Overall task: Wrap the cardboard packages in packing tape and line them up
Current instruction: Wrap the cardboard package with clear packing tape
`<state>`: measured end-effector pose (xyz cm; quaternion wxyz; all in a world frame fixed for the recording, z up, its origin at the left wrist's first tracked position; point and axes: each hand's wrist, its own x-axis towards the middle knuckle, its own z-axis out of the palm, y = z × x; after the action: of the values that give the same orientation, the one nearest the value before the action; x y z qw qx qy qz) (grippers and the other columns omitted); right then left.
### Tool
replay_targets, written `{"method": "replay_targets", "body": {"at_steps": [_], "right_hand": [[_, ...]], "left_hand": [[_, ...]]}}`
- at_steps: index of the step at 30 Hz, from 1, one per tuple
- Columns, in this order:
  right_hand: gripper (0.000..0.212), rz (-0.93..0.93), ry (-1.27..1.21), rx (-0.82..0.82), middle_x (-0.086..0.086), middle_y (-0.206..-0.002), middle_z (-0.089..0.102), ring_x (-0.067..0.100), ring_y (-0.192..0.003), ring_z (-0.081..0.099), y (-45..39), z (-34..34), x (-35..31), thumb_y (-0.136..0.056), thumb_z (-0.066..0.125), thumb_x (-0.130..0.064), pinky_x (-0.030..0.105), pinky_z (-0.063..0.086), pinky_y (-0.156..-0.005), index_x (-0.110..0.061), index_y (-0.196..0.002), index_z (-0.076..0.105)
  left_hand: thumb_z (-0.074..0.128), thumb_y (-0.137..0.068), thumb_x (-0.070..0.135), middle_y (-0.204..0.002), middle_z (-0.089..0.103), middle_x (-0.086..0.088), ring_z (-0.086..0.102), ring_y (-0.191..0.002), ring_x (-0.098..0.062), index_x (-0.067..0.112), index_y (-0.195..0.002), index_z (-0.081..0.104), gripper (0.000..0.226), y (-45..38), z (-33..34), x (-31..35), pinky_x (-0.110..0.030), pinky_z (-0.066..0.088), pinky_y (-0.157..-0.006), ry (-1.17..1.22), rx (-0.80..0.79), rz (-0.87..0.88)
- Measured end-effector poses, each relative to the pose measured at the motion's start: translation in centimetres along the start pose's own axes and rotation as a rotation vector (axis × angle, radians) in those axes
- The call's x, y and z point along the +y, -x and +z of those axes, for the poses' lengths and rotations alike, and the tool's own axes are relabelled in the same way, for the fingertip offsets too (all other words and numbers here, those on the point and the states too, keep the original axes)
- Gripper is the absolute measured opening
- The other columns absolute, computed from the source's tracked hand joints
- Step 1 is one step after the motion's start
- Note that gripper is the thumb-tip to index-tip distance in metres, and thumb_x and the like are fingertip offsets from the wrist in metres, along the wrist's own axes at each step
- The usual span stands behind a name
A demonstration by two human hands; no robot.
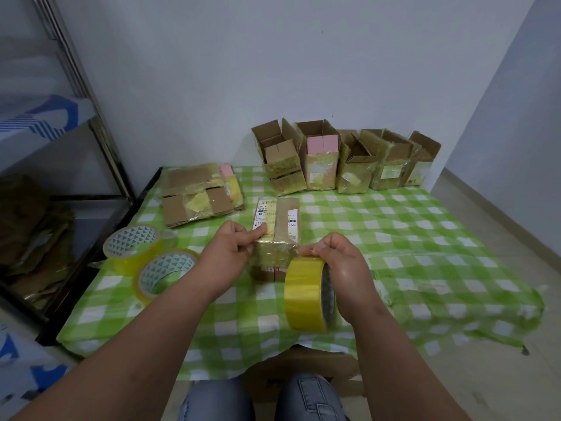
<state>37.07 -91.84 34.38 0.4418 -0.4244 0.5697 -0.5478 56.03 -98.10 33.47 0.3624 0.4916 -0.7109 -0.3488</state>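
A small cardboard package [277,226] with white shipping labels lies in the middle of the table, its near end covered in yellowish tape. My left hand [230,249] pinches the package's near left corner, thumb on the label. My right hand [340,265] grips a yellow packing tape roll [306,294] standing on edge just right of the package, with a strip of tape running from the roll onto the package's near end.
Several taped open-topped boxes [343,159] stand in a row along the back wall. A stack of flattened cartons [197,194] lies back left. Two more tape rolls [133,247] [165,275] sit at the left. The green checked tablecloth [425,226] covers the table; a metal shelf [76,95] stands left.
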Motion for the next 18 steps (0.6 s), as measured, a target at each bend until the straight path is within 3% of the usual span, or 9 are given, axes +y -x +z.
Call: {"method": "replay_targets", "body": {"at_steps": [5, 10, 15, 18], "right_hand": [[0.046, 0.019, -0.008, 0.02, 0.003, -0.093, 0.076, 0.029, -0.098, 0.067, 0.0, 0.1, 0.2, -0.096, 0.05, -0.009, 0.054, 0.048, -0.098, -0.03, -0.056, 0.06], [0.03, 0.008, -0.087, 0.067, 0.0, -0.093, 0.075, 0.023, -0.087, 0.066, 0.0, 0.2, 0.6, -0.094, 0.053, -0.006, 0.042, 0.052, -0.081, -0.017, -0.066, 0.057], [0.024, 0.028, -0.051, 0.074, 0.009, -0.098, 0.074, 0.037, -0.097, 0.067, -0.1, 0.3, 0.4, -0.093, 0.057, -0.013, 0.056, 0.052, -0.091, -0.014, -0.069, 0.055], [0.034, 0.038, -0.072, 0.07, 0.003, -0.092, 0.075, 0.03, -0.088, 0.067, -0.1, 0.1, 0.3, -0.093, 0.055, -0.009, 0.049, 0.052, -0.086, -0.023, -0.062, 0.058]], "left_hand": [[0.052, -0.097, 0.003, -0.09, 0.04, 0.004, 0.043, -0.075, -0.005, 0.032, -0.121, 0.066, 0.04, -0.4, 0.5, 0.2, -0.004, 0.037, -0.062, -0.109, 0.046, -0.023], [0.053, -0.096, 0.006, -0.088, 0.038, 0.006, 0.043, -0.075, -0.001, 0.023, -0.121, 0.068, 0.035, 0.0, 1.1, 0.6, -0.006, 0.037, -0.062, -0.242, 0.156, -0.007], [0.054, -0.096, 0.027, -0.089, 0.039, 0.009, 0.045, -0.075, -0.001, 0.027, -0.133, 0.06, 0.037, -0.2, 1.4, 1.3, -0.01, 0.031, -0.055, -0.365, 0.153, -0.013], [0.057, -0.097, 0.031, -0.089, 0.038, 0.009, 0.042, -0.073, -0.002, 0.027, -0.134, 0.058, 0.037, -0.4, 1.4, 1.4, -0.01, 0.026, -0.055, -0.4, 0.123, -0.025]]}}
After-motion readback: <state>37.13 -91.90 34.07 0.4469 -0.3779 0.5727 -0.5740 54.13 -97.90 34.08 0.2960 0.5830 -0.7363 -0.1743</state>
